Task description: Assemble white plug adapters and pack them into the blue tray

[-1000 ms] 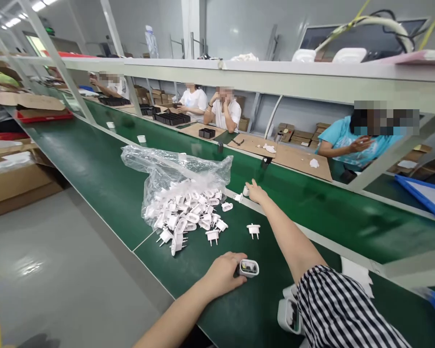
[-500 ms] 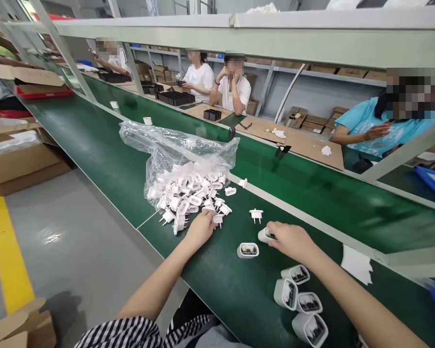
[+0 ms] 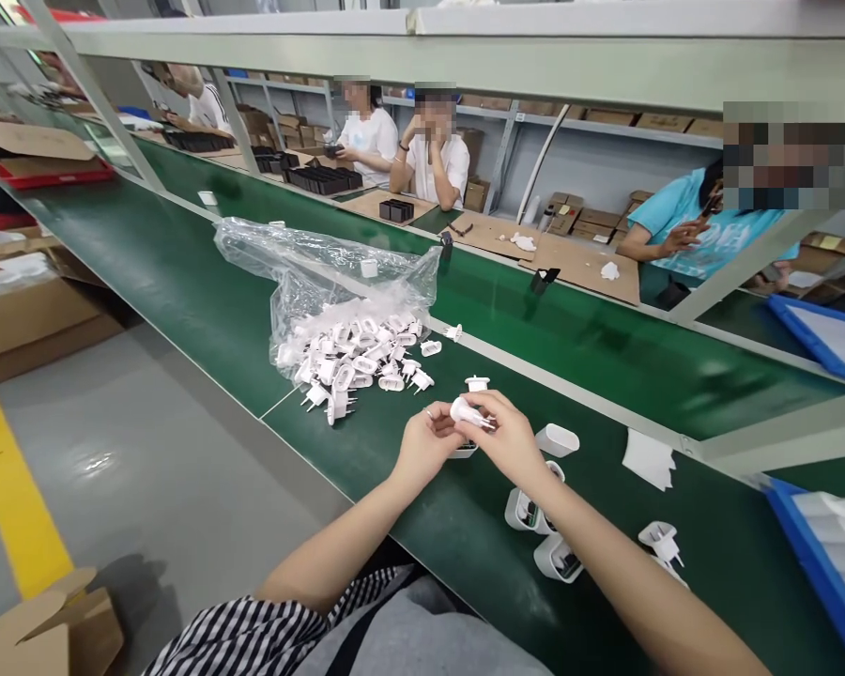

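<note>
A white two-pin plug piece [image 3: 468, 413] is held up between both my hands, its pins pointing right. My left hand [image 3: 429, 446] has its fingertips closed at the near-left side of the piece, while my right hand [image 3: 507, 439] pinches it near the pins. Just under the hands, a white housing [image 3: 463, 452] is partly hidden. Another plug piece [image 3: 477, 383] lies right behind them. To the right is a smooth white housing [image 3: 558, 439]; nearer me, several open housings [image 3: 558, 559] show dark parts inside, some covered by my right forearm.
Many white plug pieces [image 3: 356, 357] spill from a clear plastic bag [image 3: 324, 258] on the green bench [image 3: 183, 272]. More plug pieces [image 3: 662, 539] lie at right, near torn white paper [image 3: 649, 458] and a blue tray [image 3: 809, 563]. Co-workers [image 3: 440, 155] sit across the bench.
My left hand has moved right from the pile with a plug piece. My right hand has let go of a housing and joined it on the piece. The view has shifted right.
</note>
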A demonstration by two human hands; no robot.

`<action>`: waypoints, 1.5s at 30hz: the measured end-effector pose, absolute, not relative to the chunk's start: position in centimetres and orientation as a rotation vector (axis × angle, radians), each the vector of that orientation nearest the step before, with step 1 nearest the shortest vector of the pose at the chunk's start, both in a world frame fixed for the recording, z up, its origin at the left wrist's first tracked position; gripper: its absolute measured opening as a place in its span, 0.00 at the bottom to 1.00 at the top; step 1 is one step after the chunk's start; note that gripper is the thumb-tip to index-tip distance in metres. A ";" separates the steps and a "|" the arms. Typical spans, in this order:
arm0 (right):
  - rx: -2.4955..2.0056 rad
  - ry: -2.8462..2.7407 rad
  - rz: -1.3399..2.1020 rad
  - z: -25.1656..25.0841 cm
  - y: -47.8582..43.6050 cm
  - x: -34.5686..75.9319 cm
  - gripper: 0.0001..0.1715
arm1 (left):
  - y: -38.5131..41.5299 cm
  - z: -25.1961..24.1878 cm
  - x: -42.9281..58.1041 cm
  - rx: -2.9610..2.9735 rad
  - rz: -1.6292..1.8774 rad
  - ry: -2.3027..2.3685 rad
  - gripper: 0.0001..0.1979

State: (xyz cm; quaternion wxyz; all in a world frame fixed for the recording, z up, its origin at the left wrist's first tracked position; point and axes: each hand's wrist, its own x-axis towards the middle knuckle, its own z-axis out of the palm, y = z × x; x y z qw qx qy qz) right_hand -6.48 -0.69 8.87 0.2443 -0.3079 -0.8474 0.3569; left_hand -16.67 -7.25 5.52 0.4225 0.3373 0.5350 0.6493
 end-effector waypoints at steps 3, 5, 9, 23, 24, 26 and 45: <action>-0.846 -2.406 0.908 8.3 0.1 -6.0 0.14 | -8.0 5.0 -17.3 1.056 1.418 1.650 0.19; -0.853 -2.555 0.870 7.9 0.6 -5.7 0.15 | -8.4 4.5 -18.0 1.197 1.180 1.836 0.25; -0.809 -2.814 0.772 7.0 0.8 -5.9 0.15 | -8.4 3.3 -18.0 1.383 0.938 1.857 0.24; -0.716 -2.984 0.582 6.0 1.3 -5.7 0.11 | -8.0 2.5 -17.2 1.497 0.860 2.016 0.19; -0.726 -2.971 0.599 5.9 1.3 -5.7 0.10 | -8.1 2.5 -17.3 1.503 0.846 2.008 0.20; -0.752 -2.939 0.651 5.9 1.4 -5.7 0.10 | -8.0 2.6 -17.5 1.492 0.845 1.972 0.22; -0.792 -3.005 0.650 6.2 1.3 -5.6 0.13 | -7.6 3.9 -18.4 1.531 0.754 1.868 0.17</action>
